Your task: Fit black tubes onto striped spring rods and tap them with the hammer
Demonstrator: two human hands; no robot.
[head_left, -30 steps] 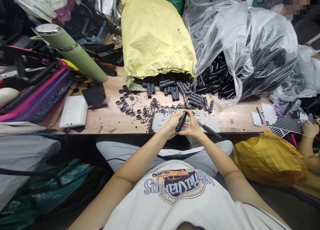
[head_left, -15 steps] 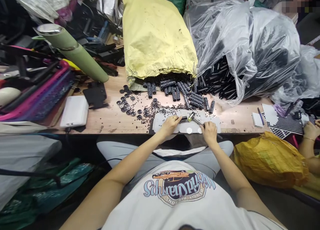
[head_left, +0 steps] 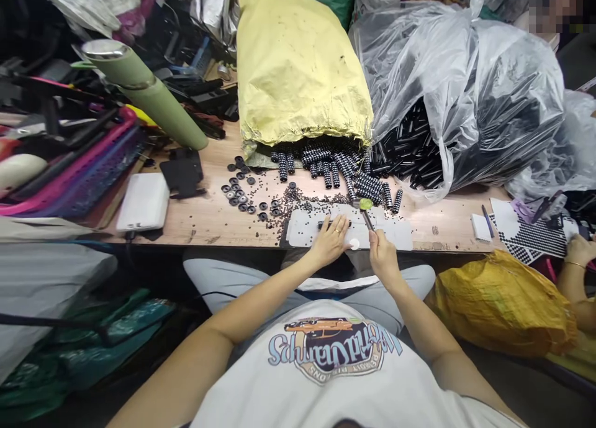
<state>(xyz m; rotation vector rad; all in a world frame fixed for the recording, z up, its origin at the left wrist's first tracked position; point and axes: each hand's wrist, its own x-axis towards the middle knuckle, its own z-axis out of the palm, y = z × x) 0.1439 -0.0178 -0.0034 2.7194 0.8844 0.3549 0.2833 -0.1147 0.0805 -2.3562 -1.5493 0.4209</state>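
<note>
My left hand (head_left: 331,238) lies palm down with its fingers stretched over a short black tube (head_left: 321,225), whose ends show on either side of the fingers. Under them is a grey-white board (head_left: 398,230) at the table's front edge. A small hammer (head_left: 367,219) with a yellow-green face on its head is held by the handle in my right hand (head_left: 383,254), fingers wrapped round it. The hammer's head is raised toward the board's far edge. A white round spot (head_left: 354,244) shows on the board between my hands. Tiny dark bits are scattered over the board.
Studded black cylinders (head_left: 335,167) spill from a yellow sack (head_left: 302,61). Black tubes (head_left: 419,154) fill a clear plastic bag (head_left: 507,99). Black discs (head_left: 239,195) lie left of the board. Further left are a green flask (head_left: 153,99) and white box (head_left: 143,202). Another person's hand (head_left: 580,251) is at right.
My left hand has gone from pinching the tube near the hammer head to lying flat over it on the board. The hammer has swung more upright, its head farther from me.
</note>
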